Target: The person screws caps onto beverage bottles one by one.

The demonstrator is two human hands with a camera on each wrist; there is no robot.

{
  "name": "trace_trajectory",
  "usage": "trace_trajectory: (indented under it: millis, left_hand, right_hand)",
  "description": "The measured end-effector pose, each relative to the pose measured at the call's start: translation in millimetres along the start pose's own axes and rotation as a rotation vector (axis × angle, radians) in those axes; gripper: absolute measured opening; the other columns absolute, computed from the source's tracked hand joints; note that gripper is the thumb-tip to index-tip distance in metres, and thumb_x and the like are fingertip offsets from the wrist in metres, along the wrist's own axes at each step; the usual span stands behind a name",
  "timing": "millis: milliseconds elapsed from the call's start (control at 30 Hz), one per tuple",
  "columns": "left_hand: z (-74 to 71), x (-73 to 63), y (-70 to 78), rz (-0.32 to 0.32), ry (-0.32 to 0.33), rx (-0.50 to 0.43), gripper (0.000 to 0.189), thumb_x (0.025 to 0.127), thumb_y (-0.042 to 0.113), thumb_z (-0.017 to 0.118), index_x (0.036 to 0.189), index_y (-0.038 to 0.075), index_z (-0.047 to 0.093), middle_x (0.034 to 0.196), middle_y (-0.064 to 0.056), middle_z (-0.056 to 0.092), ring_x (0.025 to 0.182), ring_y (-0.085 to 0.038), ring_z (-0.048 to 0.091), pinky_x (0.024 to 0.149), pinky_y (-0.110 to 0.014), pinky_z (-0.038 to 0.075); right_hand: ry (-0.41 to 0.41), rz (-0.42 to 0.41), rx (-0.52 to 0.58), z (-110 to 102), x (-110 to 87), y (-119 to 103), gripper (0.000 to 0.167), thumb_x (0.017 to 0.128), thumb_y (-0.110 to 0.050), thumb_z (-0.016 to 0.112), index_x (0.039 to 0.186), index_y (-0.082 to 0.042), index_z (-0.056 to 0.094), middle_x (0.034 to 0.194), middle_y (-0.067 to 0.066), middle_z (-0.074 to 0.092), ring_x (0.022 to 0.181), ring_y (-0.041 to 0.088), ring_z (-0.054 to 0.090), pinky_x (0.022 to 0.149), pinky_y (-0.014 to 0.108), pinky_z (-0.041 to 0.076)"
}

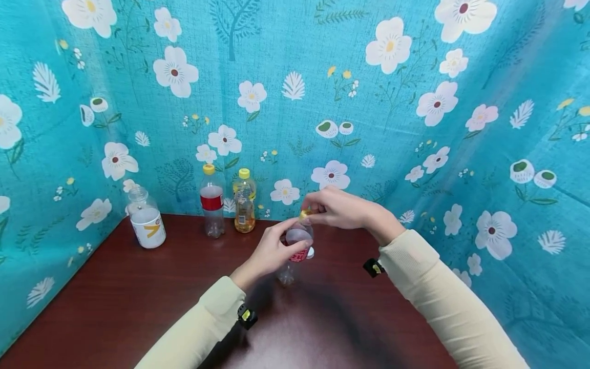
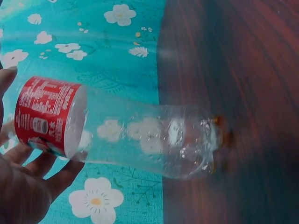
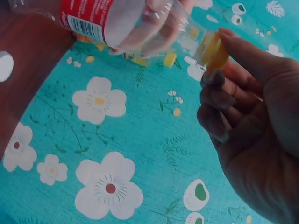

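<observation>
My left hand (image 1: 269,250) grips a clear plastic bottle (image 2: 126,133) with a red label (image 2: 46,114) round its upper body. The bottle stands slightly tilted over the table, and its clear lower part looks empty. At its neck, my right hand (image 1: 343,207) pinches a yellow cap (image 3: 216,52) between thumb and fingers. In the right wrist view the cap sits at the bottle's mouth. A white cap (image 1: 311,252) lies on the table just behind the bottle.
On the dark red table (image 1: 138,302), an uncapped bottle with a white label (image 1: 148,228) stands at the left. Nearer the middle are a red-labelled bottle (image 1: 212,202) with an orange-yellow cap and a yellow-capped bottle (image 1: 244,205) holding some amber liquid. A flowered blue curtain (image 1: 286,148) hangs behind.
</observation>
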State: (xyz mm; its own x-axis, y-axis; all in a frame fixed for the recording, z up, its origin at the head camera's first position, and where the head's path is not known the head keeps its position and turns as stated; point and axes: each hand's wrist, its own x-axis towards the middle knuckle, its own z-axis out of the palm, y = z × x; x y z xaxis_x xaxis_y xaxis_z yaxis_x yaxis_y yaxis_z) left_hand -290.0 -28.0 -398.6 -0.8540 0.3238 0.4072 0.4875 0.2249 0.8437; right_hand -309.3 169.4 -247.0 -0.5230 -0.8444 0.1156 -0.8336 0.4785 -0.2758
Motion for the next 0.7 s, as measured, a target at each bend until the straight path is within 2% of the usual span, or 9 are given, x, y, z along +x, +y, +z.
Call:
trace_trajectory:
  millis: [133,233,367,467,600,700]
  left_hand:
    - [2.9,-0.5,3.9,0.015,0.038,0.013,0.054,0.092,0.034,0.079,0.141,0.022,0.061,0.123,0.0,0.07,0.101,-0.015,0.069,0.084,-0.033,0.06]
    - [6.0,-0.6,5.9,0.027,0.058,0.032,0.054,0.091,0.034,0.079,0.141,0.021,0.062,0.121,0.0,0.072,0.099,-0.013,0.07,0.084,-0.032,0.06]
    - [10.3,0.3,7.1,0.045,0.078,0.048,0.051,0.091,0.033,0.079,0.138,0.023,0.064,0.121,-0.002,0.072,0.099,-0.013,0.07,0.085,-0.031,0.06]
    - [13.9,1.0,7.1,0.055,0.078,0.05,0.05,0.091,0.033,0.079,0.138,0.024,0.064,0.122,-0.002,0.071,0.101,-0.013,0.07,0.085,-0.031,0.059]
    - [17.4,2.8,7.7,0.059,0.055,0.046,0.051,0.092,0.033,0.079,0.139,0.022,0.063,0.125,-0.004,0.071,0.103,-0.014,0.07,0.085,-0.03,0.059]
    - [18.8,4.7,9.1,0.058,0.035,0.047,0.051,0.092,0.031,0.079,0.139,0.02,0.063,0.124,-0.003,0.07,0.1,-0.012,0.069,0.083,-0.028,0.059]
  right_hand:
    - [0.067,0.042,-0.05,5,0.9,-9,0.011,0.097,-0.016,0.072,0.098,-0.006,0.071,0.056,-0.004,0.046,0.048,0.007,0.035,0.052,0.026,0.032]
    - [0.11,0.124,-0.095,10,0.1,-17,0.014,0.098,-0.017,0.071,0.09,-0.006,0.068,0.056,-0.005,0.048,0.046,0.006,0.038,0.049,0.024,0.033]
    - [0.177,0.263,-0.18,19,-0.3,-30,0.035,0.1,-0.021,0.068,0.069,-0.01,0.058,0.052,-0.006,0.04,0.044,0.008,0.035,0.046,0.025,0.031]
    - [0.214,0.352,-0.234,24,-0.8,-36,0.046,0.1,-0.022,0.066,0.058,-0.013,0.049,0.049,-0.003,0.034,0.042,0.011,0.035,0.044,0.026,0.03]
    - [0.226,0.413,-0.287,26,-4.1,-39,0.048,0.1,-0.023,0.067,0.054,-0.015,0.053,0.047,-0.001,0.04,0.041,0.014,0.043,0.042,0.027,0.034]
    - [0.195,0.433,-0.302,21,-9.1,-36,0.046,0.1,-0.029,0.068,0.058,-0.015,0.054,0.05,-0.002,0.041,0.044,0.014,0.043,0.045,0.029,0.034]
